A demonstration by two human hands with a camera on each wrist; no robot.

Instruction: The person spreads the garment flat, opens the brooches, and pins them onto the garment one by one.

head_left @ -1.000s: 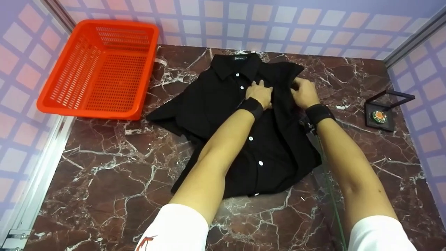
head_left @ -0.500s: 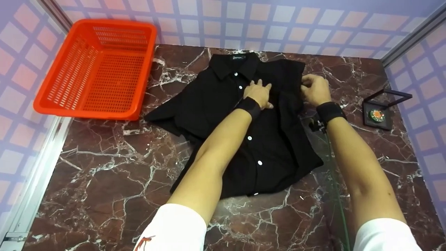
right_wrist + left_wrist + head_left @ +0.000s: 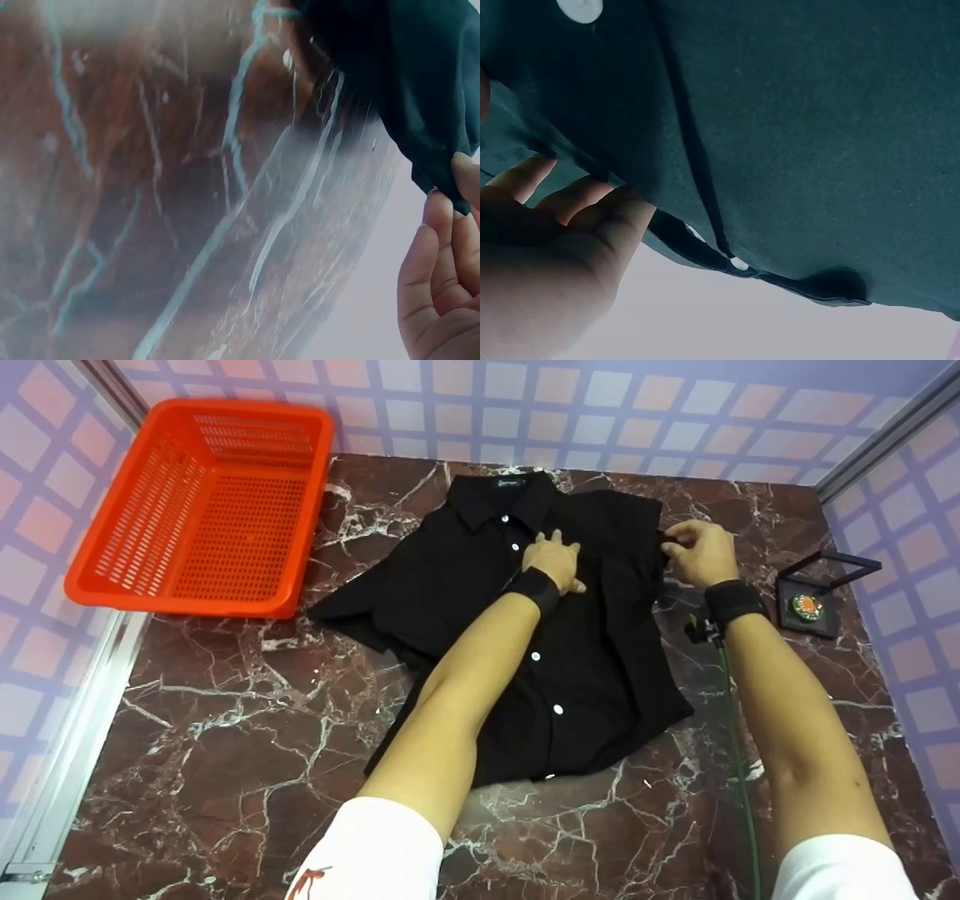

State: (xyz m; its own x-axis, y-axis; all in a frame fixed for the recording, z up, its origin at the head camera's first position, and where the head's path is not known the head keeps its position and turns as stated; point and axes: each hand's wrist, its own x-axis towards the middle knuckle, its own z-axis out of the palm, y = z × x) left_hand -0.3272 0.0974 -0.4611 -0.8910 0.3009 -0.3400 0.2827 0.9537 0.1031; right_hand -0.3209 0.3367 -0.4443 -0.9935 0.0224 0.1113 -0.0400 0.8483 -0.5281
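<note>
A black short-sleeved shirt (image 3: pixel 450 577) with white buttons lies front up, its collar toward the back wall. My left hand (image 3: pixel 553 561) rests on its chest, right of the button line, fingers spread. In the left wrist view the fingers (image 3: pixel 592 202) lie along the dark cloth. At the shirt's right side my right hand (image 3: pixel 701 553) pinches the sleeve edge between thumb and fingers. The right wrist view shows the pinched cloth (image 3: pixel 427 97) hanging in a fold above the fingers of the right hand (image 3: pixel 442 277).
An orange-red plastic basket (image 3: pixel 311 532) stands at the back left. On the right sits a small black frame stand (image 3: pixel 825 626) with a round green and orange piece (image 3: pixel 807 607). The marbled tabletop (image 3: pixel 225 780) meets tiled-pattern walls. A green cable (image 3: pixel 739 757) runs from my right wrist.
My right hand has moved right with the sleeve edge, drawing the sleeve outward and flatter. My left hand stays on the chest, its fingers slightly more spread.
</note>
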